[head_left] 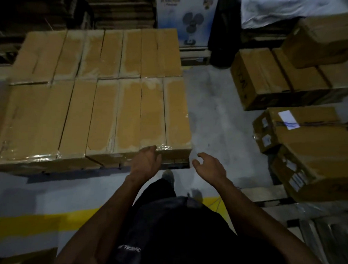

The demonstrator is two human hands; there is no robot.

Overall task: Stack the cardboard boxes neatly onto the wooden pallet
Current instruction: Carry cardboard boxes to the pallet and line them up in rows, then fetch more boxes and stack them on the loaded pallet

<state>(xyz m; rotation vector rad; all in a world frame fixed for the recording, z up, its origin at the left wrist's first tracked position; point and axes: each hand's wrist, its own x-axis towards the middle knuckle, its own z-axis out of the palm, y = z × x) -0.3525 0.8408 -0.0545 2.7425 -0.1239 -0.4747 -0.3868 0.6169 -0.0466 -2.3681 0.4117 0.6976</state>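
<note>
A worker leans over a low stack of cardboard boxes (93,99), laid in two tight rows, long narrow cartons side by side. The left hand (144,162) rests on the near edge of the stack, close to its right corner, fingers curled loosely over the rim of one carton; whether it truly grips is hard to tell. The right hand (207,166) hangs free just right of that corner, fingers relaxed and part curled, holding nothing.

The wooden pallet (176,164) shows only as a dark sliver under the stack's near right corner.

The risk, judging from here: the carton tops are sealed in glossy tape that glints in the dim light, so a palm could slip, and a one-handed push at the corner could skew that end carton out of line or nudge it past the pallet's edge.

The boxes are plain brown corrugated card, flat-topped, sharp-edged. More brown cartons (307,147), some labelled, sit well to the right of the stack across bare grey floor (212,110).
</note>
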